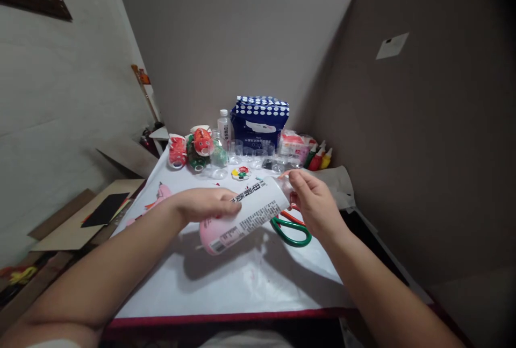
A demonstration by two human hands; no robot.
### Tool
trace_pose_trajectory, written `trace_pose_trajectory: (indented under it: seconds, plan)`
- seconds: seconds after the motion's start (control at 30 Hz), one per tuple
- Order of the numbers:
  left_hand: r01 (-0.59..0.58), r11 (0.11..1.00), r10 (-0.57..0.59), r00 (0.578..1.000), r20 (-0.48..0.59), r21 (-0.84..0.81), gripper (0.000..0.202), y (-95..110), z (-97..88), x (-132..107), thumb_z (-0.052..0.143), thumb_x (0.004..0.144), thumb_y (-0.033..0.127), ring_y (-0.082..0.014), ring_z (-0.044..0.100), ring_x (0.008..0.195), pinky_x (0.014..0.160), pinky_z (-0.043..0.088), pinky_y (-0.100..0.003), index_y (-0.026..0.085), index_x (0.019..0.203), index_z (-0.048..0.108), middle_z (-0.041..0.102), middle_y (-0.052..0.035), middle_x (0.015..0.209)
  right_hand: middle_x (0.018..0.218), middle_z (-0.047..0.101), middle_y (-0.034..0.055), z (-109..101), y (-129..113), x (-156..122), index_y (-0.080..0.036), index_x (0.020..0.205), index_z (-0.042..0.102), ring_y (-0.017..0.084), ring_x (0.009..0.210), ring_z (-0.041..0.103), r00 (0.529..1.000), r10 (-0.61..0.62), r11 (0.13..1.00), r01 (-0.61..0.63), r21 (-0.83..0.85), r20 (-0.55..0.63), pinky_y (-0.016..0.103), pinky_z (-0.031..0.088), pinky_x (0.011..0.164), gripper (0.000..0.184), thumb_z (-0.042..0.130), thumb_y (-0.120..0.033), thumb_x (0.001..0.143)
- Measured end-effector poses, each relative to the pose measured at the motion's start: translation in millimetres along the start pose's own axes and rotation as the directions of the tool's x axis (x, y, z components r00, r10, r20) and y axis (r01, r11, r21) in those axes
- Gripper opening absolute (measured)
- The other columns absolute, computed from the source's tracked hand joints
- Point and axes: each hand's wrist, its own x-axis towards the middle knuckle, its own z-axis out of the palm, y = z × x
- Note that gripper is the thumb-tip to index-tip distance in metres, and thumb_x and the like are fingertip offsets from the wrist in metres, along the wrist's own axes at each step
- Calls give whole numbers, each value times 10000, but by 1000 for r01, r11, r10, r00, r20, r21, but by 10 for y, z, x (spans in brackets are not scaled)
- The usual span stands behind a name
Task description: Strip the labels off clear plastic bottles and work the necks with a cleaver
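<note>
A plastic bottle (258, 203) with a white printed label is held tilted above the table, its rounded pink end pointing down to the left. My left hand (212, 203) is closed around the middle and pink part, thumb on top. At the upper right end, the fingers of my right hand (308, 192) are closed on the narrow clear part of the bottle, which they partly cover. Beneath the bottle and my right hand lie scissors (296, 235) with green and red-orange handles; their blades are hidden. A pink item (162, 193) lies beyond my left forearm.
Along the back stand red and green decorated bottle pieces (177, 151), a capped bottle (223, 125), clear cups (236, 150), a blue bag (258, 125) and paint bottles (316, 160). A paint palette (241, 173) lies in front. Grey panels (242, 41) enclose the table.
</note>
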Motion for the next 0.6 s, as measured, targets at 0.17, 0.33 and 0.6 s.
trace_pose_trajectory:
  seconds: [0.17, 0.33, 0.6]
  plan:
    - [50, 996, -56, 994, 92, 70, 365, -5, 20, -9, 791, 518, 321, -195, 628, 712, 604, 479, -275, 151, 816, 668, 698, -61, 818, 821, 572, -8, -110, 22, 40, -246, 1043, 526, 109, 643, 548, 998, -36, 982, 44, -185, 50, 242, 458, 584, 352, 356, -531, 927]
    - [19, 992, -39, 985, -168, -121, 370, 33, -149, -52, 768, 554, 349, -159, 615, 649, 581, 476, -251, 123, 818, 641, 676, -52, 733, 1078, 599, 112, -421, 309, -61, -188, 1128, 518, 221, 911, 581, 987, 94, 640, 40, -767, 130, 343, 444, 772, 297, 433, -348, 893]
    - [-24, 949, -93, 931, -354, -313, 459, 100, -151, -16, 643, 739, 503, -209, 657, 696, 663, 544, -336, 126, 1001, 658, 707, -114, 797, 992, 629, 131, -361, 484, -194, -145, 980, 614, 232, 865, 578, 954, 212, 321, 138, -937, 213, 291, 380, 721, 290, 550, -130, 698]
